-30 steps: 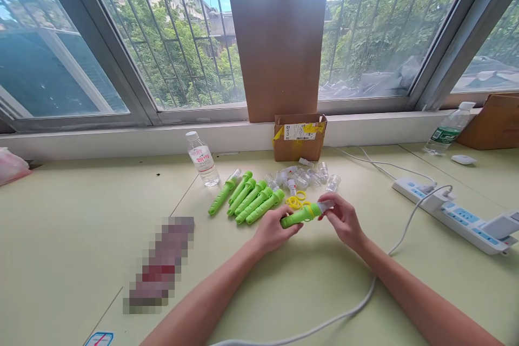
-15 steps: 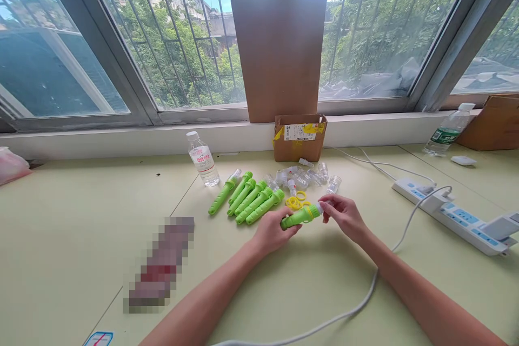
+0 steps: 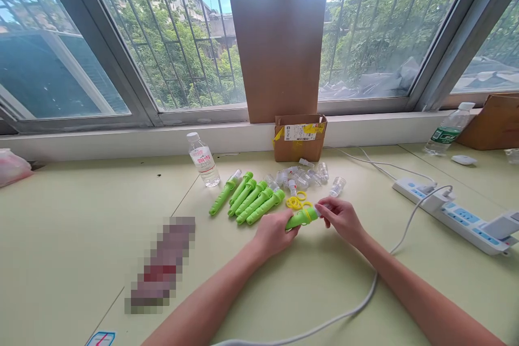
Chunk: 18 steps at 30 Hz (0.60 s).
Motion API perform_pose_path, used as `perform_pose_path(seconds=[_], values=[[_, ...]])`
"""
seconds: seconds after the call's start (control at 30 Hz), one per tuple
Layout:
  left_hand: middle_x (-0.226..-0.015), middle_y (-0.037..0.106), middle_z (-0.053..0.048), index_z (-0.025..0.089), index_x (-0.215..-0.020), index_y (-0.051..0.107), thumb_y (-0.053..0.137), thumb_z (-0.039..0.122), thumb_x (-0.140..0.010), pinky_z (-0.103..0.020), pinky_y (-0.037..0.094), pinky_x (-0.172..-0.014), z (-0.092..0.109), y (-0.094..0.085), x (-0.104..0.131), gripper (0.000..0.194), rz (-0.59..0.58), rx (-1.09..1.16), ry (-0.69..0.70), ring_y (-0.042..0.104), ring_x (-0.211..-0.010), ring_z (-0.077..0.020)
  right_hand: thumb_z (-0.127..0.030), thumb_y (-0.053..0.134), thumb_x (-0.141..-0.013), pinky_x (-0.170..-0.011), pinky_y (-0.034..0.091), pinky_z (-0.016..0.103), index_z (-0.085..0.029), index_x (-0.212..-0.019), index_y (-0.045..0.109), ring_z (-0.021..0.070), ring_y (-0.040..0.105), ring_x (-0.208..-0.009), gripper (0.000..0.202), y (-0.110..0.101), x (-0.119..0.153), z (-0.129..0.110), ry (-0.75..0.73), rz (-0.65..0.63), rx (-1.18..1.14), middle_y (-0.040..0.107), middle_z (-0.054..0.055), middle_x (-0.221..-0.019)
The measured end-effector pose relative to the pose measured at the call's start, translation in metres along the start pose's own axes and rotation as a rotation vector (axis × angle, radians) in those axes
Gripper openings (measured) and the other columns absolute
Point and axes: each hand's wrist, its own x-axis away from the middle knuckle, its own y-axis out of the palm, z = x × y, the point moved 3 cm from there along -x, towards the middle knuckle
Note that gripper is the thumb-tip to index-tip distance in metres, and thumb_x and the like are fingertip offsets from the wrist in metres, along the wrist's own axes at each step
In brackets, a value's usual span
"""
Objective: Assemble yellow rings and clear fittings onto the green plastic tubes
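Note:
My left hand (image 3: 275, 231) is closed around the lower part of a green plastic tube (image 3: 300, 218) with a ribbed, threaded collar and a yellow ring near it. At the tube's upper end, my right hand (image 3: 341, 219) pinches a small clear plastic piece (image 3: 320, 208), mostly hidden by the fingers. Left of my hands several similar green tubes (image 3: 259, 206) lie side by side; the leftmost tube (image 3: 221, 197) has a clear tip. Yellow rings (image 3: 293, 203) lie just behind the held tube. Beyond them is a pile of clear plastic parts (image 3: 302, 178), and one clear cup (image 3: 337, 186) stands apart.
A small cardboard box (image 3: 299, 148) stands at the back, below a cardboard sheet (image 3: 279, 59). Water bottles stand left (image 3: 204, 161) and right (image 3: 448, 130). A power strip (image 3: 454, 216) lies right, its white cable (image 3: 367, 298) passing under my right forearm. A blurred-out object (image 3: 162, 265) lies left.
My right hand's fingertips have shifted slightly left and down, and the held tube has moved a little to the right. Both hands keep their hold.

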Motion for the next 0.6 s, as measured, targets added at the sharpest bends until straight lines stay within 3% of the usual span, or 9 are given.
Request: perform_pose_path(seconds=[0.17, 0.3, 0.4, 0.53, 0.6], values=[[-0.061, 0.058, -0.002, 0.021, -0.077, 0.054, 0.050, 0.038, -0.082, -0.026, 0.024, -0.050, -0.003, 0.002, 0.000, 0.018, 0.016, -0.030, -0.028, 0.055, -0.055, -0.0178, -0.045, 0.058, -0.083, -0.039, 0.041, 0.024, -0.019, -0.088, 0.065, 0.0118, 0.049, -0.041, 0.028, 0.004, 0.003, -0.002, -0.063, 0.015, 0.097, 0.054, -0.002, -0.054], [-0.064, 0.060, -0.002, 0.021, -0.082, 0.054, 0.051, 0.038, -0.083, -0.025, 0.028, -0.051, -0.003, 0.002, -0.001, 0.018, 0.015, 0.033, -0.032, 0.056, -0.056, -0.0173, -0.043, 0.044, -0.091, -0.047, 0.046, 0.025, -0.020, -0.113, 0.058, 0.0127, 0.053, -0.047, 0.035, 0.001, 0.005, -0.010, -0.172, 0.034, 0.145, 0.054, -0.002, -0.060], [-0.065, 0.059, -0.001, 0.021, -0.084, 0.053, 0.049, 0.041, -0.084, -0.025, 0.031, -0.052, -0.003, 0.001, -0.002, 0.020, 0.029, 0.088, -0.040, 0.055, -0.056, -0.0161, -0.041, 0.033, -0.095, -0.055, 0.050, 0.028, -0.021, -0.121, 0.052, 0.0145, 0.057, -0.057, 0.038, -0.005, 0.005, -0.015, -0.262, 0.124, 0.185, 0.058, 0.001, -0.069], [-0.059, 0.051, 0.002, 0.021, -0.081, 0.047, 0.044, 0.045, -0.087, -0.024, 0.029, -0.050, -0.002, -0.001, -0.002, 0.026, 0.060, 0.141, -0.049, 0.048, -0.051, -0.0140, -0.037, 0.041, -0.091, -0.063, 0.053, 0.031, -0.021, -0.116, 0.055, 0.0198, 0.060, -0.079, 0.033, -0.017, -0.002, -0.013, -0.268, 0.355, 0.494, 0.062, 0.007, -0.092], [-0.057, 0.046, 0.004, 0.021, -0.082, 0.043, 0.039, 0.045, -0.089, -0.024, 0.028, -0.050, -0.002, -0.002, -0.001, 0.026, 0.069, 0.167, -0.044, 0.045, -0.049, -0.0135, -0.035, 0.043, -0.089, -0.076, 0.052, 0.036, -0.021, -0.118, 0.056, 0.0252, 0.055, -0.101, 0.035, -0.020, -0.007, -0.008, -0.251, 0.388, 0.737, 0.060, 0.010, -0.106]])
